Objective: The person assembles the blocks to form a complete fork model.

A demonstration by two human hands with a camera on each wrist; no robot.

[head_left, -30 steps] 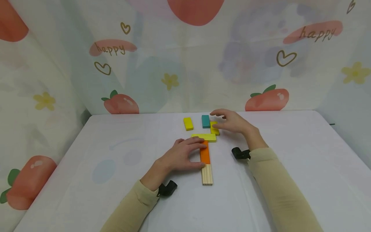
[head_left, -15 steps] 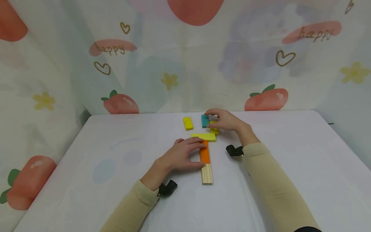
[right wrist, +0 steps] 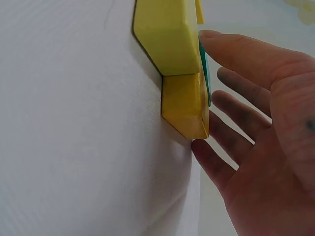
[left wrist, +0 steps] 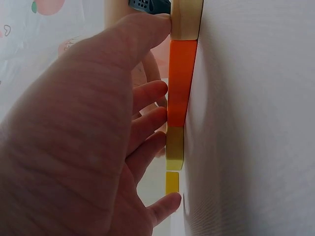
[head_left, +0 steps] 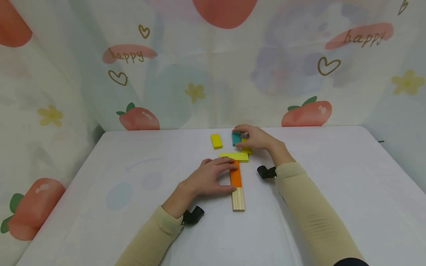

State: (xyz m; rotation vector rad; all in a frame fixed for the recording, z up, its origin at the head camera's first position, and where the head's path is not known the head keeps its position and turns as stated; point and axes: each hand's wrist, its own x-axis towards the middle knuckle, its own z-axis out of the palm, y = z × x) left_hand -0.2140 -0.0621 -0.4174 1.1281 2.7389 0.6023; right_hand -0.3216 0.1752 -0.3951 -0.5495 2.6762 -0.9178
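My left hand [head_left: 210, 179] lies over a column of blocks, fingers spread. Its thumb touches a plain wooden block [head_left: 238, 201]; the other fingertips are along the orange block [head_left: 236, 179] and a yellow-green block [head_left: 240, 157] set crosswise at the far end. My right hand [head_left: 259, 139] spans a teal block [head_left: 236, 137], index finger at its far end, thumb at its near end. Its fingers look loosely bent in the right wrist view. Beside the teal block, partly under that hand, is a yellow block [right wrist: 182, 101] that meets the yellow-green one.
Another yellow block [head_left: 216, 141] lies apart, left of the teal one. White cloth covers the table [head_left: 100, 221], and a printed curtain [head_left: 213, 88] rises just behind its far edge. A black wrist camera [head_left: 266, 172] sticks out below each hand.
My right hand has moved left from above the right yellow block to over the teal block, its thumb and index finger now spanning it. The left hand and the blocks have stayed put.
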